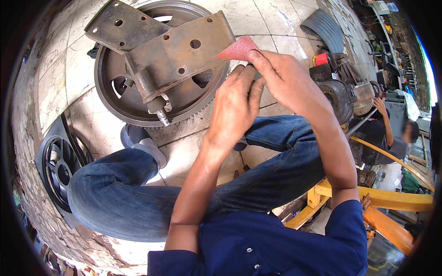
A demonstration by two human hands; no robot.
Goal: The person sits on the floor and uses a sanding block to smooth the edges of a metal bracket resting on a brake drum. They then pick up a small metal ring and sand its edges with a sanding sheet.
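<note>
A piece of red sandpaper [240, 48] is pinched between the thumb and fingers of my right hand [283, 76]. Close against it, my left hand [237, 99] is closed, its fingertips meeting the underside of the sheet near my right fingers; what lies between them is partly hidden. Just beyond my hands, a rusty steel bracket [177, 50] with several drilled holes rests across a large toothed flywheel [106, 87] on the floor. A short metal pin [161, 115] with a shiny end sticks out from the bracket's near edge.
A black radiator fan [60, 161] leans at the left. Pale floor tiles [244, 18] lie beyond. A ribbed grey sheet [324, 28], a greasy gearbox-like assembly [340, 96] and a yellow metal frame [386, 198] stand to the right. Another person [391, 138] works at the far right.
</note>
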